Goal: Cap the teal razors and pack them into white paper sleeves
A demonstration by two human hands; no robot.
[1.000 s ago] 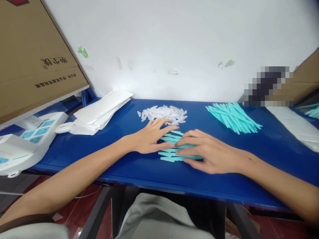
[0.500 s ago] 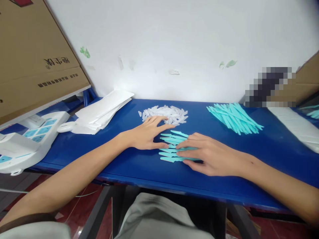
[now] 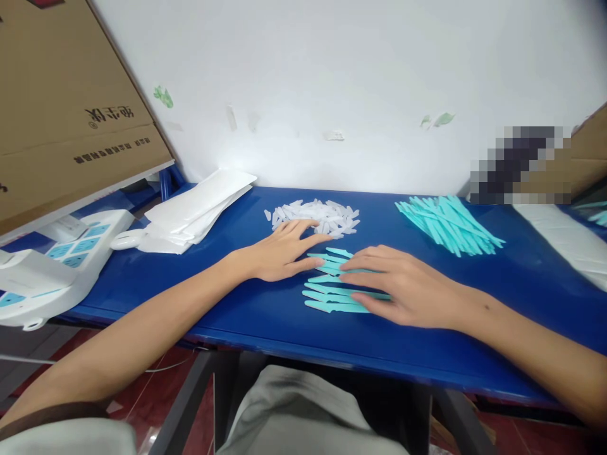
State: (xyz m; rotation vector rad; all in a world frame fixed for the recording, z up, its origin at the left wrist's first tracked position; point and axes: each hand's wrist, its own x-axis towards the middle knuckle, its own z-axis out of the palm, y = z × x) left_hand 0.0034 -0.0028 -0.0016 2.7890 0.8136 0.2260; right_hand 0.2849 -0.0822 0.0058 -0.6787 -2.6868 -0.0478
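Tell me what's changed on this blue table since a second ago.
The left hand has shifted slightly forward and leftward, its thumb farther up the row of turquoise strips. On the right hand, the thumb has moved forward, uncovering more of the nearest strip. Whether anything was gripped or released isn't clear. The white pieces, turquoise pile and white packets look unmoved.

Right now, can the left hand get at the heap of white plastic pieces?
Probably yes: the left hand is at the near edge of the white plastic pieces, with nothing visible between.
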